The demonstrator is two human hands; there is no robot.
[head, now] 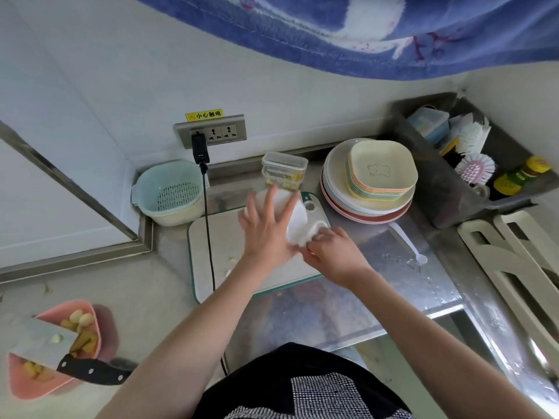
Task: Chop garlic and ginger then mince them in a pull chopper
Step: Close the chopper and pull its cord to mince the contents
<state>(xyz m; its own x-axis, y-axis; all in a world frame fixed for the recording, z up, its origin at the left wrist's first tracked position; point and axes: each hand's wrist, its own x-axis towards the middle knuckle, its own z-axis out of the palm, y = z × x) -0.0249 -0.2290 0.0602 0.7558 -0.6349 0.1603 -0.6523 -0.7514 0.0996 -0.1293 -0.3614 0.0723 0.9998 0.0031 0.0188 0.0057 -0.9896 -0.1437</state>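
Note:
A white pull chopper [298,220] lies tilted over the far right part of the white cutting board [223,237]. My left hand [266,225] rests spread on its top with fingers straight. My right hand [332,252] grips the chopper's lower right side, fingers curled at its edge. Small pale bits [231,263] lie on the board near my left wrist. At the lower left, a pink dish [86,309] holds garlic cloves [80,319] and ginger pieces [84,343]. A cleaver [51,346] with a black handle lies across that dish.
A clear lidded container [284,167] with yellow pieces stands behind the chopper. Stacked plates [369,182] sit to the right, a pale green colander [169,192] to the left. A black cable [208,237] runs from the wall socket [211,131] across the board. A white spoon [408,246] lies right.

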